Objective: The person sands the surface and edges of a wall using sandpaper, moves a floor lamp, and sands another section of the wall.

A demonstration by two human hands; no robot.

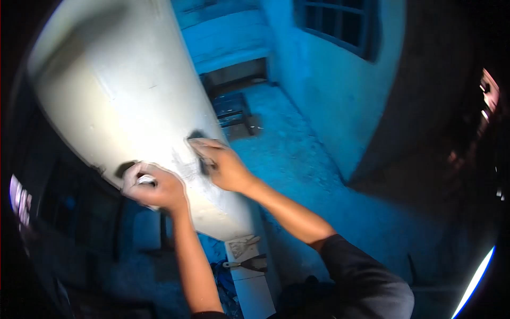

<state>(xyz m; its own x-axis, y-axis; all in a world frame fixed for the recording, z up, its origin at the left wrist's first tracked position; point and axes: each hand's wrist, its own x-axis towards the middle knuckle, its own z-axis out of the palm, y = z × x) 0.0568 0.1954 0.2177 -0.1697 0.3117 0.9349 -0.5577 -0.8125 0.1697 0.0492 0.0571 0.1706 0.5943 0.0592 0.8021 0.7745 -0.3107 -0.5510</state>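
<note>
A white wall panel [143, 106], brightly lit, rises before me with its edge on the right. My left hand [156, 187] is closed at its lower left part, fingers curled round something small and whitish that I cannot name. My right hand [226, 166] is at the panel near its right edge, fingers bent together. Dark patches show beside these fingers; whether they are shadow or a held thing, I cannot tell. Grey smudges mark the surface between both hands. Below, a scraper [252, 264] lies on a narrow tiled ledge [249, 287].
A small dark stool [232, 109] stands on the blue-lit floor [287, 141] beyond the panel. A barred window [337, 21] is set in the blue wall [340, 85] at the right. Dark furniture shapes are dim at the lower left.
</note>
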